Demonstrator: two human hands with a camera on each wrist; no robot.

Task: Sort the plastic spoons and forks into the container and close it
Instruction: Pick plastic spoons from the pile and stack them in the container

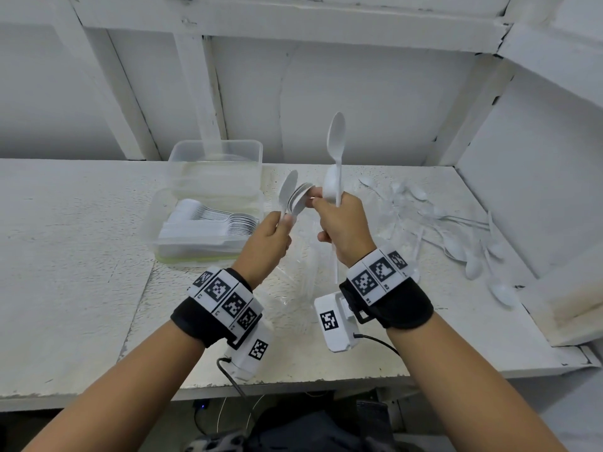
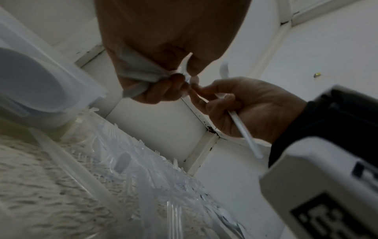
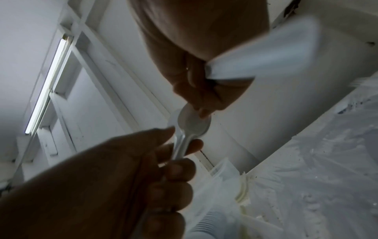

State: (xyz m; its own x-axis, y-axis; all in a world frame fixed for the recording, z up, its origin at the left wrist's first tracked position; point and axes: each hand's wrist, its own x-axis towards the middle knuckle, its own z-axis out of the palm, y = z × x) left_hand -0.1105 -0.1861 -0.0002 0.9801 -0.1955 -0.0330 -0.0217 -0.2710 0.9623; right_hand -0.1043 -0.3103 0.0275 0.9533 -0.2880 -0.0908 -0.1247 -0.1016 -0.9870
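Both hands are raised above the table. My left hand [image 1: 286,220] grips a small nested stack of white plastic spoons [image 1: 294,198] by their handles, bowls up. My right hand [image 1: 321,205] grips two white spoons [image 1: 336,138] upright, one bowl high, one low by the knuckles, while its fingertips touch the left hand's stack. The right wrist view shows that stack [image 3: 193,125] between both hands. To the left on the table stands the clear container [image 1: 153,220], open, with rows of nested white spoons [image 1: 225,223] inside.
A second clear tub or lid [image 1: 215,158] stands behind the container. Loose white spoons [image 1: 456,233] lie scattered at the table's right, near the white side wall. Clear plastic forks [image 2: 163,177] are heaped under my hands. The table's front edge [image 1: 293,383] is near my wrists.
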